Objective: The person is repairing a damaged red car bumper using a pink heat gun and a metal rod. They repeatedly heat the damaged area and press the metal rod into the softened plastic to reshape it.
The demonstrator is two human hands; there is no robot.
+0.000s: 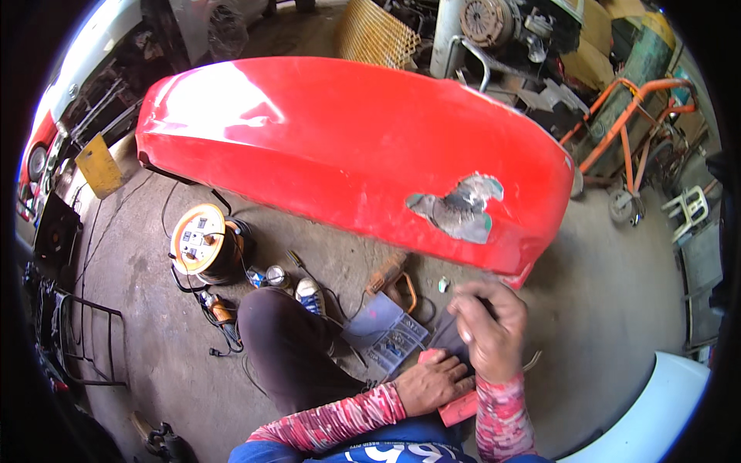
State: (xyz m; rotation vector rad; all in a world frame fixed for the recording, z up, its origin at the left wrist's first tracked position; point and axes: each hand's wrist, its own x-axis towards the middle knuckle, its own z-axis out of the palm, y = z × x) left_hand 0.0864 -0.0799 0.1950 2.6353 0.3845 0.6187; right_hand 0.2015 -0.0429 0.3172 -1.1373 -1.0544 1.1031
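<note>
My left hand [431, 384] grips a red piece [458, 409] at lower centre, its full shape partly hidden by both arms. Above and to its right, my right hand [488, 324] is raised with fingers curled together; what they hold, if anything, is hidden. Ahead lies a long red car bumper [340, 147] with a ragged damaged patch [455, 208] toward its right end. An open plastic case of small parts [394, 347] lies on the floor between my legs, with an orange-brown power tool [386, 274] just beyond it.
A cable reel [197, 239], cans [275, 276] and corded tools [220, 309] sit left of my knee. An orange trolley [633, 139] carries a cylinder at back right. Metal parts [486, 23] crowd the back. A pale blue panel [644, 413] lies lower right, a black frame [89, 339] left.
</note>
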